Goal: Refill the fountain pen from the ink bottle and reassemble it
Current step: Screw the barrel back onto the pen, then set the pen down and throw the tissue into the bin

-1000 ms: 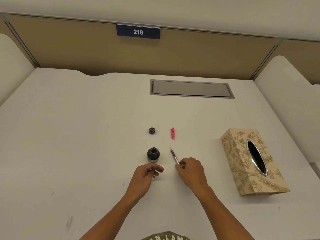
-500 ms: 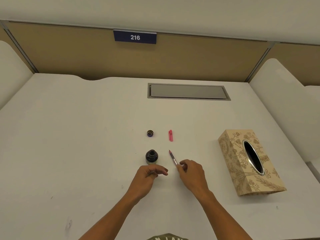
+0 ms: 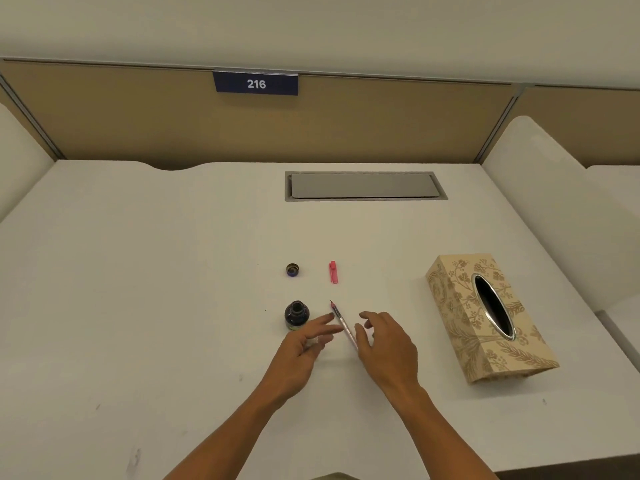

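The white desk (image 3: 138,289) fills the view, bounded at the rear by a tan partition (image 3: 346,133) carrying a number plate (image 3: 256,84), and holds a closed grey cable hatch (image 3: 363,186) near its far edge. A patterned tissue box (image 3: 485,317) lies on the right side, well apart from the work area. At centre, two forearms converge: the left hand (image 3: 301,348) is shown with fingers extended and loose, grasping nothing, its fingertips just beside the ink bottle (image 3: 296,315); the right hand (image 3: 384,344) is likewise released, fingers slightly curved, with nothing held. Between the hands the uncapped fountain pen (image 3: 343,323) lies on the desk, nib pointing away from the person; whether a fingertip touches it cannot be told. The ink bottle stands open, its bottle cap (image 3: 293,270) set down beyond it, and the pink pen cap (image 3: 333,272) rests to the right of that.

The step in hand is judged to be picking up the pen for filling. A grasp at mid-barrel is advised, nib kept off the desk, while the bottle is steadied by the left hand so that it is not tipped. Open room is available on all sides of the bottle; the near desk edge lies beneath the forearms.
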Motion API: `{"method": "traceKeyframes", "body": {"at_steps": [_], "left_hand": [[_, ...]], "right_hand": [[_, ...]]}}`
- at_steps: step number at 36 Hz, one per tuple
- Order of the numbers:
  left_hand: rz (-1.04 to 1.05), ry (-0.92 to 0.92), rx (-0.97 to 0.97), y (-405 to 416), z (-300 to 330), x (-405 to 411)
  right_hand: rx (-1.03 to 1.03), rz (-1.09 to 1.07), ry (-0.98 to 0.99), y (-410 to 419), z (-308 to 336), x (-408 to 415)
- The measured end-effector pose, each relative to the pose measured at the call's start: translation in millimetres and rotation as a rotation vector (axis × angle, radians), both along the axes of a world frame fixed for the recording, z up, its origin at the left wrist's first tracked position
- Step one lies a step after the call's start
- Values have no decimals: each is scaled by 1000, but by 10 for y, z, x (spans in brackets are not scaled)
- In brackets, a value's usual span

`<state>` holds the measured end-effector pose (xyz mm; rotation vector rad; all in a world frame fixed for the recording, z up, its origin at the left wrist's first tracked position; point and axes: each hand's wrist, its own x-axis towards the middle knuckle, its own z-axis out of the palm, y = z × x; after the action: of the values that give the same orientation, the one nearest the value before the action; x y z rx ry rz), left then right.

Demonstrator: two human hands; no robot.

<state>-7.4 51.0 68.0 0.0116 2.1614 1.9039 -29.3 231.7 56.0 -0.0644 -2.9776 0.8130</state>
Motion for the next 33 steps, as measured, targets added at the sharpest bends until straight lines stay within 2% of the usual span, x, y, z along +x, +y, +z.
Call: {"method": "traceKeyframes", "body": {"at_steps": [6, 11, 21, 33], "left_hand": [[-36, -47, -30, 29, 9, 18], [-115, -38, -53, 16, 51, 49], [-239, -64, -96, -37, 29, 25], [-273, -130, 21, -177, 155, 64]], "right_hand": [[-353, 18, 22, -24, 64, 101], [-487, 119, -24, -77, 95, 217], [-467, 257, -111, -206, 96, 344], [-234, 258, -114, -379, 138, 502]]}}
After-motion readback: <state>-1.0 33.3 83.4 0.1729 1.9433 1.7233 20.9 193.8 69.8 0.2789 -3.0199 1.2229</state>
